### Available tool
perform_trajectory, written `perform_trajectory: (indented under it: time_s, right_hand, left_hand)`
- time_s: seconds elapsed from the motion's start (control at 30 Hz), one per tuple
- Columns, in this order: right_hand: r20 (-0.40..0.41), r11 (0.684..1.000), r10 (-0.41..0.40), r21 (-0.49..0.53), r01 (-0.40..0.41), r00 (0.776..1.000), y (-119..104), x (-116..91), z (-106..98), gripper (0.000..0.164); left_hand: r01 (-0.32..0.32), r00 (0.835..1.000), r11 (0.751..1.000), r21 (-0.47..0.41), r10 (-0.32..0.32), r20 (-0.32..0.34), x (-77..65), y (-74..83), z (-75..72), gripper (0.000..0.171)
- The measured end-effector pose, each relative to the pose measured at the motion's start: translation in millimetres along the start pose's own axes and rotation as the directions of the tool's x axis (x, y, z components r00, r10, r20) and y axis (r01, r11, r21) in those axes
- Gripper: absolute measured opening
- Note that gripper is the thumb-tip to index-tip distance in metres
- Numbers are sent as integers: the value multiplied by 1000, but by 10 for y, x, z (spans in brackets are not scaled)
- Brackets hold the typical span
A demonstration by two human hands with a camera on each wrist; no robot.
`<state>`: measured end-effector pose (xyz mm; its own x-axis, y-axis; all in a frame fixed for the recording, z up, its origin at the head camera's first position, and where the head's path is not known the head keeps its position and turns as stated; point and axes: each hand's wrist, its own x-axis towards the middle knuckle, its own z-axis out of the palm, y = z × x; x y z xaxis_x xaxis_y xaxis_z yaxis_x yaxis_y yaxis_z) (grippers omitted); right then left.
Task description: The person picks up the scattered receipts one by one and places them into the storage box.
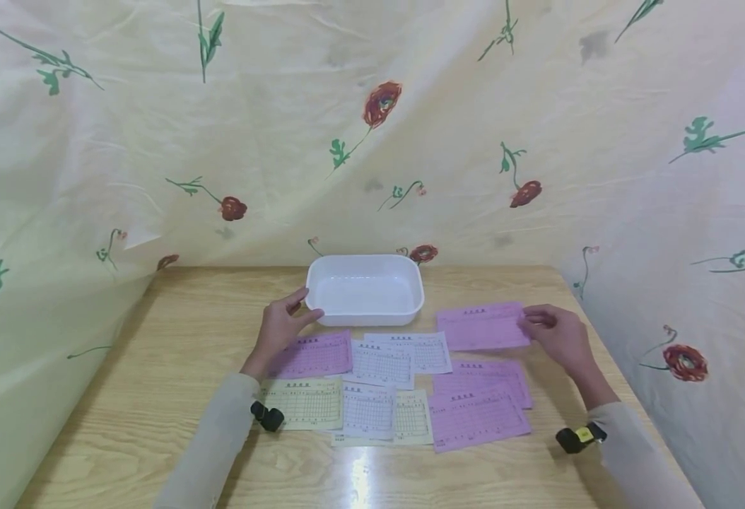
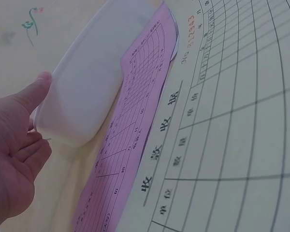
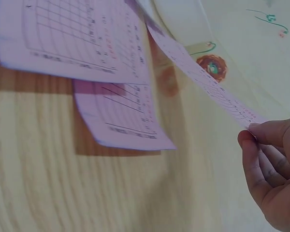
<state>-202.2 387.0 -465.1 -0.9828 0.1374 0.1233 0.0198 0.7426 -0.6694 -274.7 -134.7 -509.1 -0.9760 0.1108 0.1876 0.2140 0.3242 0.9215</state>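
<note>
A white plastic basin (image 1: 365, 319) stands at the back middle of the wooden table. My left hand (image 1: 280, 324) grips its front left corner, thumb along the front rim and fingers at the left side; the left wrist view shows this hand (image 2: 14, 150) at the basin's (image 2: 82, 82) end. Between thumb and fingertips, my right hand (image 1: 557, 334) pinches the right edge of a pink receipt slip (image 1: 480, 329). In the right wrist view that slip (image 3: 198, 77) is raised off the table, slanting from the pinching hand (image 3: 280, 169).
Two more pink slips (image 1: 479, 420) overlap below the held one. White slips (image 1: 382, 364) and yellowish slips (image 1: 302, 403) lie in front of the basin, with another pink slip (image 1: 318, 355) beside the left wrist. A flowered cloth (image 1: 283, 141) hangs behind the table (image 1: 175, 339).
</note>
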Motion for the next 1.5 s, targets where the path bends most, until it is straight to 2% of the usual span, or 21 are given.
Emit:
perform_trajectory:
  time_s: [0.27,0.6,0.73,0.83,1.0,1.23,1.5]
  right_hand:
    - [-23,999,-25,47,27,999,-39,-1,-132,41]
    - [-49,998,20,60,-17,999,-161,42,-274,42]
    - [-71,996,25,84,-19,997,-210,86,-321,40]
    - [-80,995,32,94,-25,996,-256,123,-356,40]
    - [-98,996,42,81,-34,994,-338,173,-391,40]
    - [-133,991,38,130,-21,990,-433,233,-411,41]
    - [-136,978,30,208,-1,990,-554,319,-366,44]
  left_hand:
    - [-8,1000,1000,-2,8,11,4,-40,6,76]
    - [-27,1000,1000,2,27,9,9,-65,13,76]
    - [-14,1000,1000,-9,14,20,-59,130,3,69]
    - [-9,1000,1000,-18,10,24,-71,167,8,66]
    - [-28,1000,999,-21,28,12,-3,-49,32,69]
    - [-43,999,999,-16,43,4,-11,-75,30,73]
    - [-60,998,998,0,60,-6,-20,-70,23,75]
